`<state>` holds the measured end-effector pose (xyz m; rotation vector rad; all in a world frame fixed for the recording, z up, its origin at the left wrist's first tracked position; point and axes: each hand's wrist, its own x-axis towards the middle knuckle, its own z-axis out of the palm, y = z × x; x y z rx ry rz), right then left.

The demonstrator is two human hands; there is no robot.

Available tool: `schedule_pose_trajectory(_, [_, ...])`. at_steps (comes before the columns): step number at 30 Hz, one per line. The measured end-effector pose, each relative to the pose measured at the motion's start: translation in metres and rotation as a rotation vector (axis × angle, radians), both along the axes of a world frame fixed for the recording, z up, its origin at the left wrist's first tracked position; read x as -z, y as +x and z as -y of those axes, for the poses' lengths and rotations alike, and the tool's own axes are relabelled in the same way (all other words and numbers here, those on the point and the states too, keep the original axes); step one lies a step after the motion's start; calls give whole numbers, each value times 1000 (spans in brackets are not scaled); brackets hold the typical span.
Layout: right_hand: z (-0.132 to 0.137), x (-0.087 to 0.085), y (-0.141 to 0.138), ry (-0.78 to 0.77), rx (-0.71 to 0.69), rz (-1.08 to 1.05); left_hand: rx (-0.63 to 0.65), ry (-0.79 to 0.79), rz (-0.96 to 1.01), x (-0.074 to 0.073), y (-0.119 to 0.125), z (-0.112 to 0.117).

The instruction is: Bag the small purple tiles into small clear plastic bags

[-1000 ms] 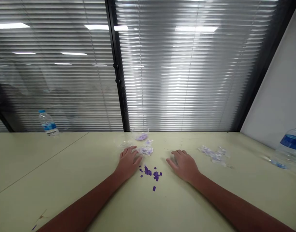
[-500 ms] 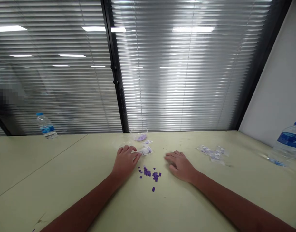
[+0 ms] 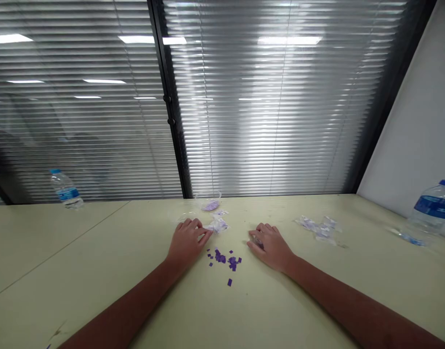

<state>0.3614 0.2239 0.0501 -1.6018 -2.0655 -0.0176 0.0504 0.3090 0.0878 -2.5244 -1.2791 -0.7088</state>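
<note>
Far left, we see a plastic water bottle (image 3: 65, 189) standing upright near the back edge of the pale laminate table (image 3: 80, 252); its blue label shows no writing we can read, so no brand can be told. Moving right, our left hand (image 3: 186, 241) rests on the tabletop with its fingers half curled, the fingertips just beside a crumpled clear packet (image 3: 218, 225) of white and purple bits. The hand looks loose rather than clenched, but we cannot tell whether it grasps anything. Behind it lie a clear plastic lid (image 3: 186, 216) and a clear plastic bowl (image 3: 208, 201) with lilac pieces in the bottom. Just below and between our hands sits a loose scatter of small purple square tiles (image 3: 222, 259), lying flat and touching neither hand. They look light, thin and stiff, so we judge they would skid if pushed and are best pinched by their edges with the fingertips. The packet looks soft and slippery, best taken by a corner. Our right hand (image 3: 269, 248) lies cupped, palm down, with something pale perhaps beneath the fingers, too hidden to tell. Farther right are a spread of similar packets (image 3: 318, 229) and a larger water bottle (image 3: 431, 213), its blue label also unreadable.
</note>
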Motion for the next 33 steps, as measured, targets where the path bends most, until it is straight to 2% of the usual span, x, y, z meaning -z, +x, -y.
schedule_pose_trajectory(5, [0,0,0,23,19,-34,-25,-20,10,1,0,0])
schedule_pose_trajectory(9, [-1,2,4,56,-59,-61,-36,-92,29,2,0,-1])
schedule_pose_trajectory(16, [-2,1,8,-95,-207,-38,-53,-72,32,1,0,1])
schedule_pose_trajectory(22, [-2,0,5,-86,-154,-59,9,-22,72,0,1,4])
schedule_pose_trajectory(26, [-3,2,4,-43,-97,-52,-16,-27,56,0,0,3])
schedule_pose_trajectory(29, [-3,3,4,-16,-86,-72,-52,-74,45,-1,-1,1])
schedule_pose_trajectory(33, [-2,3,4,1,-110,-73,-93,-214,52,-1,0,2])
